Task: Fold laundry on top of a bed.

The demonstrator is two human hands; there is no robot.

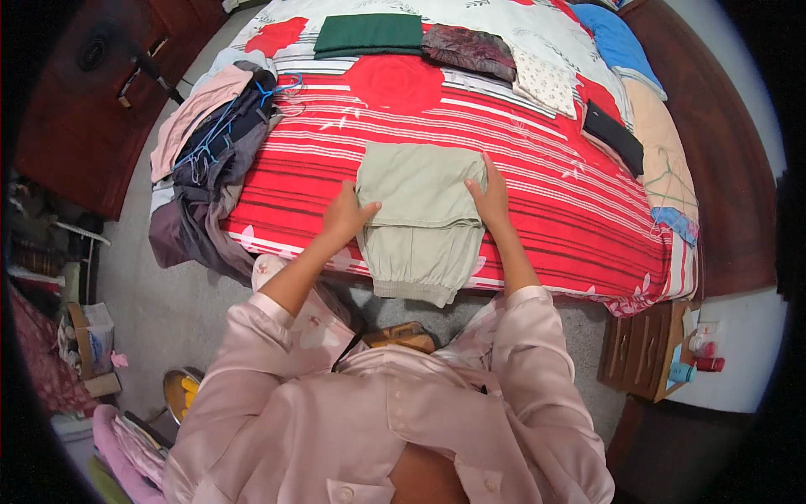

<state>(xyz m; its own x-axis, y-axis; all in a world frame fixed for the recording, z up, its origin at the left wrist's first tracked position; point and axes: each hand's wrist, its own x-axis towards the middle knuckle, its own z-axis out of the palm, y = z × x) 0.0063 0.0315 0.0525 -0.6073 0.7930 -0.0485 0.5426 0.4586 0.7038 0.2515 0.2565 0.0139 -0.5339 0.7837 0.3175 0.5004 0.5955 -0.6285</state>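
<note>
Pale green trousers (419,186) with an elastic waistband lie partly folded at the near edge of the bed, the waistband end hanging over it. My left hand (350,211) grips their left side, thumb on top of the cloth. My right hand (490,192) holds the right edge near the upper corner, the thumb over the fabric. Farther up the bed are a folded green cloth (368,34), a folded dark patterned cloth (469,50), a folded white patterned cloth (544,82) and a folded black garment (614,137).
Piled clothes with blue hangers (217,135) cover the bed's left corner. Hangers (670,183) rest on peach bedding at the right. A wooden drawer unit (633,349) stands lower right, a metal-rimmed bowl (179,394) lower left. A brown wooden cabinet (75,113) is at the left.
</note>
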